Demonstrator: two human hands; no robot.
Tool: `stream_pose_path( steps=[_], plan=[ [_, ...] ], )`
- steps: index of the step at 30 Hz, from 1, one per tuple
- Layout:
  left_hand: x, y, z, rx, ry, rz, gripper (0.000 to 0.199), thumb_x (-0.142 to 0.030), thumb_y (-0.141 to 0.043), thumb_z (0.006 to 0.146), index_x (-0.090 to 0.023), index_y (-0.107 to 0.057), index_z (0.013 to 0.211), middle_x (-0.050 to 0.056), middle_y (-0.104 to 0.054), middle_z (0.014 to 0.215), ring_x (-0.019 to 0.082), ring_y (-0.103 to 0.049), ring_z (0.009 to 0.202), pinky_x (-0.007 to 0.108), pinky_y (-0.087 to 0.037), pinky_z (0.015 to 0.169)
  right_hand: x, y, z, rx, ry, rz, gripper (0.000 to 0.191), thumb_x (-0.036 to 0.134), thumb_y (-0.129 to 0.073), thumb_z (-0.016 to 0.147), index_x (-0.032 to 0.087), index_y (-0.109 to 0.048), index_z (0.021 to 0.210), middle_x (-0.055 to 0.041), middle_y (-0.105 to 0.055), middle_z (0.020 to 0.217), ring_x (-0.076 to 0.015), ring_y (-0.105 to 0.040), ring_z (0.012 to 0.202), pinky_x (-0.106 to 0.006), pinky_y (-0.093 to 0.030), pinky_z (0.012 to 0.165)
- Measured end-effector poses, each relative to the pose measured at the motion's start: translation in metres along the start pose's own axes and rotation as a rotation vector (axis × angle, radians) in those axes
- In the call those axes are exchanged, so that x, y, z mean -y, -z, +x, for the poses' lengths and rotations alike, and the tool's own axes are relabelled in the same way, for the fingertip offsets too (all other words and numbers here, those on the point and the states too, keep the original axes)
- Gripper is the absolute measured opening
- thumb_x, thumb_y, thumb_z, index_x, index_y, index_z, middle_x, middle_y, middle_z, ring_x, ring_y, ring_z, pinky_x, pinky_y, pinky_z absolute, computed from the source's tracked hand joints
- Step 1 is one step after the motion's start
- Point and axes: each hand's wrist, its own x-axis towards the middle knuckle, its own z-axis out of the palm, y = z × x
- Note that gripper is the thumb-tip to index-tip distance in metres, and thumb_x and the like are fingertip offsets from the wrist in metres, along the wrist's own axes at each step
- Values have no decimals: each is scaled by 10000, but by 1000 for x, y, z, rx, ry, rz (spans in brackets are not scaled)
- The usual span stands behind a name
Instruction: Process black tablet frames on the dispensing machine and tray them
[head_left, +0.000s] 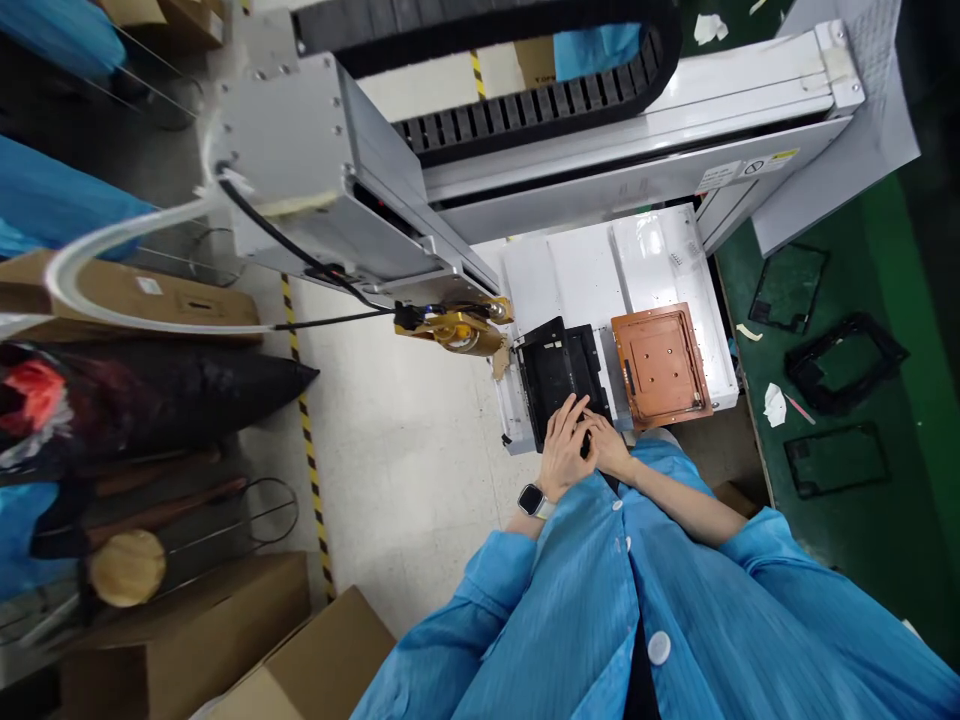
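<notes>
A black rectangular frame (541,385) sits tilted on a black fixture (586,365) on the white machine bed. At its near edge my left hand (564,450), with a watch on the wrist, has its fingers bent over the black plastic. My right hand (609,447) meets it from the other side, fingers closed at the same edge. Fingertips overlap, and part of the grip is hidden. Just right of the hands lies a copper-coloured plate fixture (661,365) with a raised rim. A brass-coloured nozzle head (465,335) hangs beyond the frame's left side.
Overhead runs a grey machine gantry (525,190) with a black cable chain (540,105). On the green table (862,300) at right lie several black frames (836,460), paper scraps (775,404) and a pink tool (800,410). Cardboard boxes (315,660) stand at lower left.
</notes>
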Motion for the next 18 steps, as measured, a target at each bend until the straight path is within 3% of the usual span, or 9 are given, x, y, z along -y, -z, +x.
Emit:
stream_pose_path(
  steps=[6, 9, 11, 14, 18],
  plan=[
    [9, -16, 2, 29, -6, 48, 310, -224, -650, 921, -217, -708, 1225, 169, -584, 1685, 389, -423, 1674, 646, -428, 1304, 11, -23, -17, -30, 63, 99, 591, 173, -610, 990, 107, -608, 1578, -198, -584, 1663, -378, -446, 1636, -615, -404, 1375],
    [17, -26, -2, -2, -79, 96, 395, -280, -668, 909, -236, -682, 1301, 162, -595, 1677, 407, -439, 1663, 669, -423, 1302, 3, -27, -24, -78, 77, 89, 669, 155, -607, 982, 5, -534, 1631, -270, -486, 1728, -387, -363, 1695, -624, -356, 1409],
    [24, -34, -4, -18, -157, 123, 449, -291, -679, 903, -236, -657, 1348, 167, -607, 1664, 411, -447, 1658, 665, -428, 1302, -6, -29, -35, -110, 150, 60, 616, 126, -592, 977, -42, -578, 1570, -314, -504, 1697, -390, -352, 1704, -647, -366, 1403],
    [33, -50, -3, -1, -244, 168, 462, -305, -694, 906, -243, -646, 1361, 158, -645, 1627, 409, -470, 1644, 646, -456, 1289, -22, -37, -61, -164, 343, 62, 436, 109, -567, 999, 41, -715, 1403, -272, -686, 1512, -364, -482, 1632, -651, -440, 1356],
    [48, -69, 6, 51, -321, 267, 480, -346, -776, 924, -254, -653, 1378, 139, -708, 1554, 395, -555, 1584, 604, -497, 1273, -57, -53, -104, -264, 501, 208, 370, 96, -559, 1011, 151, -736, 1331, -149, -805, 1300, -264, -746, 1290, -484, -606, 1199]
  ],
)
